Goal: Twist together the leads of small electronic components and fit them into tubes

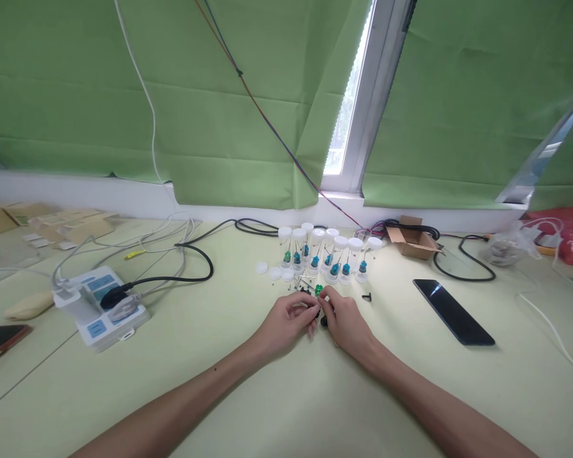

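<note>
My left hand (291,318) and my right hand (346,320) meet above the table, fingertips close together. Both are closed in a pinch, and what lies between the fingertips is too small and covered to name. A small bright green part (318,290) shows just beyond the fingertips; I cannot tell whether it is held. Under and beside the fingers are small black pieces (323,322). Thin metal pins or screws (306,278) lie scattered behind my hands. To the right of my right hand rests a black T-shaped piece (367,296).
Several clear tubes (334,268) with white caps and blue or green parts stand behind my hands, near loose white lids (262,268). A power strip (98,305) with cables is left; a black phone (453,312) and small cardboard box (413,240) are right.
</note>
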The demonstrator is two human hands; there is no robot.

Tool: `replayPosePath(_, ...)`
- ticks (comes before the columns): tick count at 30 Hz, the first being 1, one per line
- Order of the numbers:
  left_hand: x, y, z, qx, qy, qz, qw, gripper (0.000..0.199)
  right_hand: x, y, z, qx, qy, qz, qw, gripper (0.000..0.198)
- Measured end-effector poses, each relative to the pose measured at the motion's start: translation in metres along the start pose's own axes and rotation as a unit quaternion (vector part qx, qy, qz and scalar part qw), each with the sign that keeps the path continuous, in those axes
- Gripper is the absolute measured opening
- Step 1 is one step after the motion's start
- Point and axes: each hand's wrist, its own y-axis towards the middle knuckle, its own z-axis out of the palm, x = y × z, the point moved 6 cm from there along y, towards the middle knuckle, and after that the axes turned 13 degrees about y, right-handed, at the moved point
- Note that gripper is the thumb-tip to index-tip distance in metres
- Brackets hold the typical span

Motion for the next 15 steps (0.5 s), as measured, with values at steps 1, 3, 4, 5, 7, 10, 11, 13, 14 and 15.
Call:
replayPosePath(1,0.0003,-0.0004,0.001,0.003,-0.001,-0.003,1.0,0.02,-0.0002,0.0001,-0.0003,-0.001,0.001,0.0,1.0,0.02)
replayPosePath(3,0.0011,-0.0012,0.0032,0.01,-0.014,-0.009,1.0,0.017,-0.0007,0.0003,-0.0007,-0.002,0.004,0.003,1.0,0.02)
replayPosePath(4,0.0016,-0.0017,0.0043,0.014,-0.024,-0.012,1.0,0.016,-0.0009,0.0004,-0.0008,-0.002,0.006,0.004,1.0,0.02)
replayPosePath(5,0.0022,-0.0021,0.0053,0.017,-0.036,-0.014,0.999,0.016,-0.0009,0.0006,-0.0006,-0.001,0.008,0.005,1.0,0.02)
replayPosePath(7,0.0036,-0.0025,0.0072,0.025,-0.05,-0.017,0.998,0.014,-0.0007,0.0008,-0.0001,-0.002,0.008,0.003,1.0,0.02)
replayPosePath(10,0.0057,-0.0022,0.0093,0.035,-0.052,-0.019,0.998,0.012,-0.0005,0.001,0.0012,-0.005,0.006,0.0,1.0,0.019)
replayPosePath(11,0.0059,-0.002,0.0095,0.036,-0.051,-0.018,0.998,0.011,-0.0006,0.001,0.0018,-0.004,0.005,0.002,1.0,0.019)
replayPosePath(13,0.0051,-0.0017,0.0091,0.031,-0.055,-0.015,0.998,0.011,-0.0007,0.0011,0.0028,-0.001,0.001,0.007,1.0,0.019)
replayPosePath(14,0.0044,-0.0018,0.0087,0.027,-0.053,-0.013,0.998,0.011,-0.0005,0.0012,0.0032,0.001,-0.002,0.01,1.0,0.019)
replayPosePath(15,0.0033,-0.002,0.0081,0.022,-0.045,-0.012,0.999,0.011,-0.0003,0.0012,0.0034,0.003,-0.006,0.012,1.0,0.019)
